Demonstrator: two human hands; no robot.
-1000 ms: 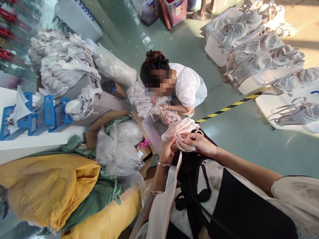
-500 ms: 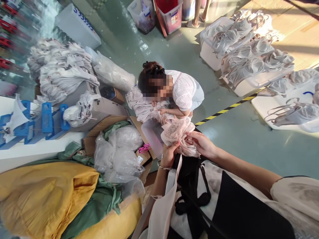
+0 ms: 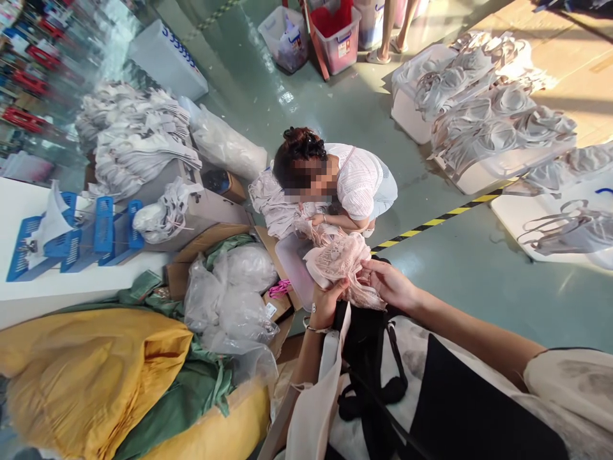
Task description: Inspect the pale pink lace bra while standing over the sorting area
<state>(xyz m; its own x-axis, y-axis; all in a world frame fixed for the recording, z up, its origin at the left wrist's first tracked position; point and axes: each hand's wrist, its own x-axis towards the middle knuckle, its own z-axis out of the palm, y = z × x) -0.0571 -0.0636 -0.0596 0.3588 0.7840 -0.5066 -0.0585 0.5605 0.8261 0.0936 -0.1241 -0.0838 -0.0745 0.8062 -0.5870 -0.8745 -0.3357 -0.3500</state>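
A bunch of pale pink lace garments (image 3: pixel 340 259) is held up in front of my body. My left hand (image 3: pixel 329 300), with a bracelet at the wrist, is wrapped round its lower left side. The fingers of my right hand (image 3: pixel 383 278) pinch its right edge, where narrow pink strips hang down. Just beyond the bunch, a crouching person (image 3: pixel 357 182) in a white top handles more lace pieces (image 3: pixel 316 223). A translucent plastic bin (image 3: pixel 292 259) stands under and left of the bunch.
Left are a cardboard box with clear plastic bags (image 3: pixel 230 287), yellow sacks (image 3: pixel 96 370), blue trays (image 3: pixel 104 223) and a pile of white pieces (image 3: pixel 138 137). Bins of grey bras (image 3: pixel 483 128) stand at the right, beyond black-yellow floor tape (image 3: pixel 435 220). Another person's legs (image 3: pixel 397 29) show at the top.
The view has shifted slightly, so the surroundings sit further right and lower. Both hands still hold the lace bunch, whose upper folds have changed shape a little.
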